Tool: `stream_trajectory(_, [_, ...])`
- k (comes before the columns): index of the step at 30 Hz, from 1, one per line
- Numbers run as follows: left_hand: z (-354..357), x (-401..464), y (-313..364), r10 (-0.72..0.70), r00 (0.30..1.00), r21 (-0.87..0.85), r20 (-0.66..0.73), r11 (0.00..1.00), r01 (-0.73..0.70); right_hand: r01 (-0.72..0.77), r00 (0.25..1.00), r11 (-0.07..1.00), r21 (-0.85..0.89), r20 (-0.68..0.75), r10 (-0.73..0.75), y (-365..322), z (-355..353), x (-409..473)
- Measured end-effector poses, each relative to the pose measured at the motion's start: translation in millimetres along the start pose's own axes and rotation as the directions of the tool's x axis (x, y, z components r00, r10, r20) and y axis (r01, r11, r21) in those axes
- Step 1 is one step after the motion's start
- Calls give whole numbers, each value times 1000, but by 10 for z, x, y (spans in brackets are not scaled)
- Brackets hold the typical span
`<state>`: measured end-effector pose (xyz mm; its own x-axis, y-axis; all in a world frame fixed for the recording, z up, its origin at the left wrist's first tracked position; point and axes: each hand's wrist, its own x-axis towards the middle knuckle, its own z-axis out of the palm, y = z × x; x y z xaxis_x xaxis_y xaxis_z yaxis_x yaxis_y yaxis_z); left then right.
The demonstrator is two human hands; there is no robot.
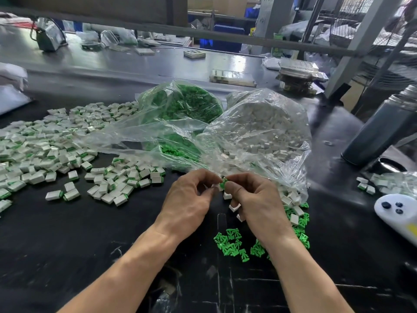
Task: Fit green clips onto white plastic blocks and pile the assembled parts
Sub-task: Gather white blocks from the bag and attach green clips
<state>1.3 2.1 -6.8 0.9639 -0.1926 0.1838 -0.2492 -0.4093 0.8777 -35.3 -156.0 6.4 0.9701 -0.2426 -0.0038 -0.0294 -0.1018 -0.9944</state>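
Both hands meet mid-table, fingertips together. Right hand [252, 199] pinches a small green clip [223, 184] btwn thumb & forefinger; a couple of white blocks sit tucked under its lower fingers. Left hand [191, 199] has fingers curled in, tips pinching a white block [220, 187] right against the clip, mostly hidden, so can't tell if the two are seated yet.

Table [79, 245] is matte black, scuffed w/ pale scratches near the front edge.

Loose green clips [231, 242], glossy & forked in shape, lie scattered just under the right wrist, w/ loose white blocks [291, 199] spilling from the bag mouth beside them.

Behind the hands, two crinkly clear plastic bags: bag of clips [187, 105] on the left, bright green mass inside; bag of blocks [259, 127] on the right, full of small chalky rectangular pieces.

Pile of finished parts [56, 143] spreads wide across the left side: boxy white pieces w/ a green strip showing at one edge, lying every which way.

Far right: a dark grey bottle [381, 129], smooth & cylindrical, upright; nearer, a rounded white controller [397, 211] w/ dark buttons.
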Motion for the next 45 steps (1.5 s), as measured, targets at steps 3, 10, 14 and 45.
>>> stream_trajectory(3, [-3, -3, 7, -9, 1000, -17, 6, 1000, 9, 7, 1000, 1000, -27, -6, -8, 15, -9, 4])
stream_trajectory(10, [-6, 16, -24, -12, 1000, -108, 23, 994, 15, 49, 998, 994, -95, -30, -52, 34, 3, 6])
stream_trajectory(14, [0, 18, -28, -17, 999, -208, 46, 978, 26, 56, 997, 992, -116, -49, -62, 58, 20, 4])
stream_trajectory(45, [2, 52, -44, -114, 993, -291, 16, 950, 114, 65, 997, 985, -160, -30, -70, 69, 80, -47])
